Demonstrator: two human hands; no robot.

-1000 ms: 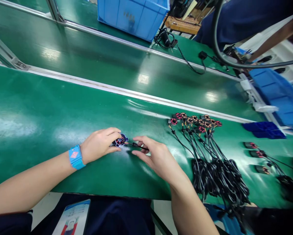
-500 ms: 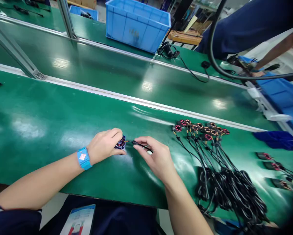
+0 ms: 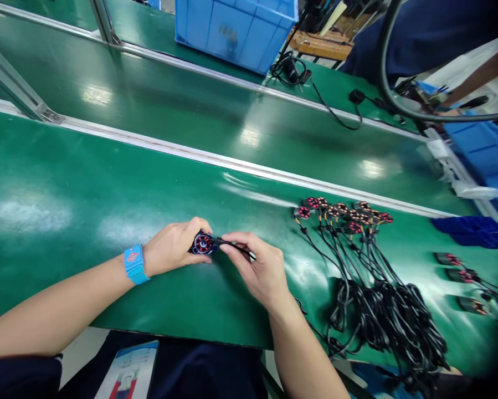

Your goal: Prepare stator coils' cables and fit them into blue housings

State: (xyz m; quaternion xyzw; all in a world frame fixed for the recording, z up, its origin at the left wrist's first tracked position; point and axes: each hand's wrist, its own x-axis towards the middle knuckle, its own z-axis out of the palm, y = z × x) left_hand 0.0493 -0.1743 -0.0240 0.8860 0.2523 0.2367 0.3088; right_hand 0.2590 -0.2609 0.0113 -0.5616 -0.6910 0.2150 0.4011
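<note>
My left hand [image 3: 174, 246], with a blue band [image 3: 135, 264] on its wrist, grips a small round motor stator [image 3: 203, 243] in a dark purple-blue housing, thumb below and fingers above. Red and dark coils face up at me. From its right side runs a black cable [image 3: 241, 251], which my right hand [image 3: 262, 267] pinches between thumb and fingertips close to the housing. Both hands are just above the green table [image 3: 157, 310]. To the right lies a bunch of similar stators [image 3: 342, 210] with coiled black cables [image 3: 381, 313].
Three more stators [image 3: 460, 275] lie at the far right beside a dark blue cloth [image 3: 473, 231]. A metal rail [image 3: 190, 153] crosses behind my hands. Beyond it stands a blue crate [image 3: 232, 36]. A black hose [image 3: 385, 72] hangs at upper right, near another person's arm [image 3: 485, 75].
My right hand and the cable have come closer to the stator, and the cable's thick end now meets the housing. The stator's coils are turned more toward me. The view has shifted slightly.
</note>
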